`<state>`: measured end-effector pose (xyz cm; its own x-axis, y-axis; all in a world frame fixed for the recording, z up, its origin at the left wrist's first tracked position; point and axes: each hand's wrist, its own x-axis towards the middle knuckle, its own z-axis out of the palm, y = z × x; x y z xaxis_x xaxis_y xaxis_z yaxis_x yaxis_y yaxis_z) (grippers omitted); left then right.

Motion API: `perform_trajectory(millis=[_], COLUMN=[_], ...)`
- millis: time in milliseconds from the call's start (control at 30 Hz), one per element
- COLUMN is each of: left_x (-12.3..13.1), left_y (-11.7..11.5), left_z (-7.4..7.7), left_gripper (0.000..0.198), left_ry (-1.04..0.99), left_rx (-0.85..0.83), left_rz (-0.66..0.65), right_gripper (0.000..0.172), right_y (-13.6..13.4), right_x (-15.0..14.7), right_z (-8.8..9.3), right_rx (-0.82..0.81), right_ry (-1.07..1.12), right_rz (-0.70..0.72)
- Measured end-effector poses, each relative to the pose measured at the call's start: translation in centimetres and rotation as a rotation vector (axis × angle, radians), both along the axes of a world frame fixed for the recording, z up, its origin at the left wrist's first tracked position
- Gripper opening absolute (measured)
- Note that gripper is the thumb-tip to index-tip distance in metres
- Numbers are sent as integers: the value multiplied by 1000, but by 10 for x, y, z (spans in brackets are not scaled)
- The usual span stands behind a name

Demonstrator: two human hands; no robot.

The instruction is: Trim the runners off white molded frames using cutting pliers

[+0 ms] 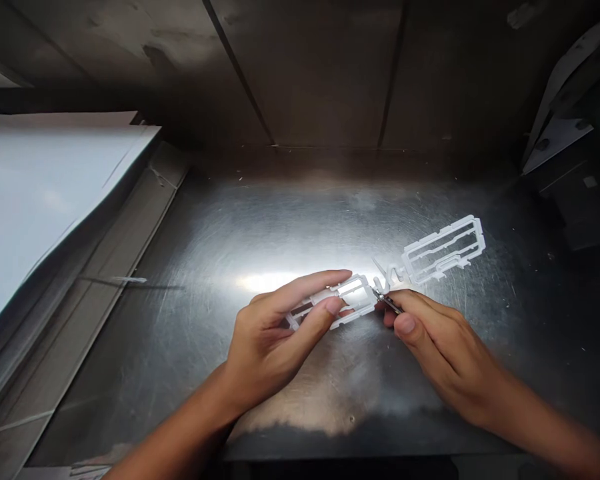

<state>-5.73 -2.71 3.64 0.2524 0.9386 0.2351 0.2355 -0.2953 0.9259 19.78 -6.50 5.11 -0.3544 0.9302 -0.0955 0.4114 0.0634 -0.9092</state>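
Observation:
A white plastic frame [365, 303] with long slots is pinched between the thumb and fingers of my left hand [280, 333]. A second white slotted frame [445, 250] of like shape extends up and to the right, joined to it by a thin curled plastic runner [386, 275]. My right hand [440, 340] is closed around small metal cutters [391, 304]. Their tip meets the runner at the right end of the frame in my left hand. Most of the cutters' handles are hidden by my fingers.
Beneath my hands lies a scratched metal worktop [190, 333] with small white scraps. On the left stands a cardboard box [115, 227] with a white sheet [45, 200]. Metal panels [320, 73] rise behind, and a white-edged object [555, 143] stands at right.

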Motion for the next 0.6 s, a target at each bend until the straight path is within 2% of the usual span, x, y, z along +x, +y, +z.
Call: perform_trajectory(millis=[300,600], left_x=[1,4], left_y=[-1,-1], left_z=[-2,1], left_gripper=[31,22], left_ry=[-17,-45], left_rx=[16,-63], left_rz=[-26,9], right_gripper=[44,50], right_y=[-2,-3], right_x=[1,-2], right_z=[1,-11], right_rx=[19,246], right_ry=[-61,-166], right_rz=[10,0])
